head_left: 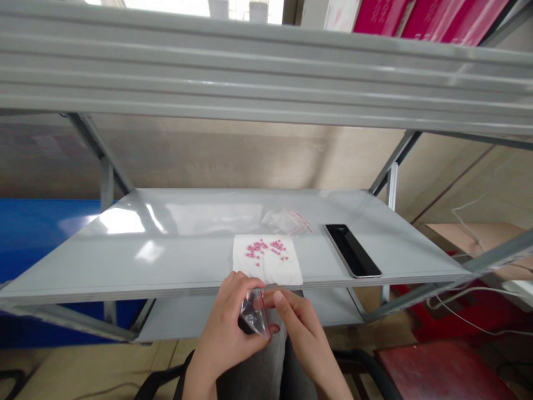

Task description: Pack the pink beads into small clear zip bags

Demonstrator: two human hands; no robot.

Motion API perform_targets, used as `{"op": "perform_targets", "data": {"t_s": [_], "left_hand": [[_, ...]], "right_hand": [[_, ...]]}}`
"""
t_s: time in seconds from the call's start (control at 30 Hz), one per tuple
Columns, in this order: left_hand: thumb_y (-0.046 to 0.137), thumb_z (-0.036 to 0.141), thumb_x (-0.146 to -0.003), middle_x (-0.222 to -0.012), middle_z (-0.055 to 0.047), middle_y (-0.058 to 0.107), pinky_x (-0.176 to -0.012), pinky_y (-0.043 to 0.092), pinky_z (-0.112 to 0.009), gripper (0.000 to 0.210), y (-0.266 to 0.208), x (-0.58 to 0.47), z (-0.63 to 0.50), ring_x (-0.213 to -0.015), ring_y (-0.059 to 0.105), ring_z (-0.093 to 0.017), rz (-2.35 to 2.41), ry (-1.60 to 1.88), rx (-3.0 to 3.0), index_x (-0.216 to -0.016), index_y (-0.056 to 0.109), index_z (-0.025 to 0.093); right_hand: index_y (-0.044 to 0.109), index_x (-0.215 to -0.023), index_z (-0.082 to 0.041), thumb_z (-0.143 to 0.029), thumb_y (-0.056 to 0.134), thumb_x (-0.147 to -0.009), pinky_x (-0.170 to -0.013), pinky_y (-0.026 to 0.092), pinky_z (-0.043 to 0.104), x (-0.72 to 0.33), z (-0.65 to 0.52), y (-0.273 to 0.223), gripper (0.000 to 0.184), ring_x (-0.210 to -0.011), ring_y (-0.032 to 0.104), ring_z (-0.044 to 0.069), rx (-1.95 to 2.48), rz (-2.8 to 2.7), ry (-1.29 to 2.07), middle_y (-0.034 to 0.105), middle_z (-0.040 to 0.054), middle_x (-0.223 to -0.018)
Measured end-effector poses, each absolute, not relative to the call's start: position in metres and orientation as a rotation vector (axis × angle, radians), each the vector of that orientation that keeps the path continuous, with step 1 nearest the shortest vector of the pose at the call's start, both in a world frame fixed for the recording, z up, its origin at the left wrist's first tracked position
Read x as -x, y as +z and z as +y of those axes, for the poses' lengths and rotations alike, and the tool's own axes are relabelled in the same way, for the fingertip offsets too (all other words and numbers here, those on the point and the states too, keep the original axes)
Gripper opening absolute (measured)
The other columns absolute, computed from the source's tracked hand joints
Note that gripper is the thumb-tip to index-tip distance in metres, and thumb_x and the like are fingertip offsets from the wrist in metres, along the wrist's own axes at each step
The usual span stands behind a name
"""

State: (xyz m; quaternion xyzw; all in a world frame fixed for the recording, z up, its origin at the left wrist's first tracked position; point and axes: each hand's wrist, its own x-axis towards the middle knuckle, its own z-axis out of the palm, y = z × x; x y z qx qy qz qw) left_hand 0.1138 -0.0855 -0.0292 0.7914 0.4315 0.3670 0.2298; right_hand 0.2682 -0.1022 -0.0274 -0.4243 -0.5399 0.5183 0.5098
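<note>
My left hand [227,322] grips a small clear zip bag [253,316] with a red strip along its mouth, in front of the shelf edge and above my lap. My right hand [297,328] is at the bag's mouth, its index finger reaching to the opening and its thumb raised beside it. Whether the right fingers pinch anything is hidden. Just beyond my hands, a white paper napkin [268,275] lies on the shelf with several small pink beads [258,245] scattered over it in two loose groups. Behind the napkin is a pile of clear zip bags [287,222].
A black phone or tablet [353,251] lies right of the napkin on the grey shelf [187,261]. An upper shelf beam [250,72] crosses above, with pink boxes [420,19] on it. A red stool [441,369] stands at lower right.
</note>
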Motion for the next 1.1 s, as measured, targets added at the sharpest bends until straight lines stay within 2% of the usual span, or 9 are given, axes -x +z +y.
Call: {"op": "perform_targets", "data": {"t_s": [0.07,0.17,0.3,0.5,0.63,0.8,0.97,1.03,1.1], "left_hand": [[0.075,0.023,-0.068,-0.099,-0.005,0.055,-0.082,0.046,-0.037,0.049,-0.03,-0.111,-0.085,-0.094,0.054,-0.025,1.167,1.008,-2.162,-0.111,0.051,0.025],[0.077,0.025,-0.066,-0.104,-0.005,0.054,-0.086,0.045,-0.037,0.064,-0.031,-0.107,-0.085,-0.096,0.054,-0.025,1.12,0.993,-2.11,-0.123,0.048,0.027],[0.076,0.032,-0.065,-0.1,-0.003,0.056,-0.08,0.045,-0.032,0.061,-0.032,-0.106,-0.083,-0.088,0.055,-0.022,1.01,1.003,-1.969,-0.121,0.051,0.027],[0.065,0.051,-0.077,-0.086,0.0,0.052,-0.066,0.039,-0.027,0.046,-0.037,-0.112,-0.08,-0.074,0.048,-0.017,0.952,1.033,-1.815,-0.113,0.056,0.023],[0.061,0.055,-0.08,-0.086,-0.002,0.054,-0.07,0.041,-0.029,0.049,-0.042,-0.111,-0.081,-0.077,0.051,-0.019,0.962,0.985,-1.793,-0.116,0.054,0.022],[0.059,0.05,-0.083,-0.097,-0.006,0.059,-0.076,0.043,-0.031,0.047,-0.048,-0.1,-0.084,-0.085,0.055,-0.022,0.919,1.009,-1.762,-0.12,0.054,0.021],[0.05,0.06,-0.085,-0.069,0.001,0.044,-0.057,0.033,-0.026,0.054,-0.05,-0.091,-0.082,-0.062,0.041,-0.014,0.825,1.06,-1.617,-0.118,0.059,0.018],[0.049,0.063,-0.084,-0.071,0.0,0.047,-0.059,0.035,-0.027,0.058,-0.051,-0.089,-0.081,-0.064,0.044,-0.015,0.814,1.033,-1.62,-0.12,0.06,0.018],[0.052,0.064,-0.083,-0.086,-0.005,0.058,-0.071,0.044,-0.03,0.061,-0.054,-0.088,-0.081,-0.078,0.054,-0.02,0.803,1.006,-1.634,-0.124,0.059,0.019]], "right_hand": [[0.075,-0.09,-0.019,-0.038,0.047,-0.097,-0.081,0.049,0.031,-0.272,-0.105,-0.026,0.035,-0.087,0.065,0.021,1.026,-1.359,1.224,0.071,0.0064,-0.087],[0.074,-0.095,-0.022,-0.019,0.049,-0.093,-0.088,0.048,0.033,-0.28,-0.108,-0.025,0.025,-0.097,0.064,0.021,0.952,-1.477,1.118,0.07,0.0058,-0.099],[0.071,-0.102,-0.025,-0.003,0.053,-0.083,-0.088,0.049,0.033,-0.287,-0.106,-0.025,0.034,-0.099,0.061,0.02,0.943,-1.726,0.892,0.066,0.0053,-0.102],[0.07,-0.091,-0.021,-0.003,0.061,-0.082,-0.074,0.048,0.03,-0.276,-0.102,-0.029,0.022,-0.087,0.055,0.019,0.912,-1.85,0.463,0.058,0.0051,-0.089],[0.067,-0.093,-0.021,-0.005,0.061,-0.086,-0.073,0.048,0.032,-0.266,-0.101,-0.031,0.018,-0.085,0.053,0.019,0.778,-1.825,0.439,0.063,0.0041,-0.085],[0.06,-0.091,-0.02,0.0,0.047,-0.09,-0.07,0.045,0.032,-0.269,-0.101,-0.029,0.024,-0.082,0.049,0.019,0.866,-1.874,0.482,0.065,0.0038,-0.085],[0.061,-0.094,-0.023,-0.001,0.048,-0.091,-0.065,0.04,0.029,-0.28,-0.099,-0.029,0.026,-0.075,0.046,0.017,0.886,-1.866,0.427,0.061,0.0003,-0.074],[0.061,-0.097,-0.025,-0.001,0.05,-0.09,-0.066,0.04,0.03,-0.283,-0.099,-0.028,0.028,-0.075,0.045,0.017,0.885,-1.869,0.392,0.064,-0.0006,-0.075],[0.061,-0.097,-0.025,-0.002,0.052,-0.089,-0.071,0.041,0.032,-0.285,-0.101,-0.027,0.026,-0.08,0.046,0.018,0.903,-1.879,0.383,0.068,-0.0004,-0.081]]}}
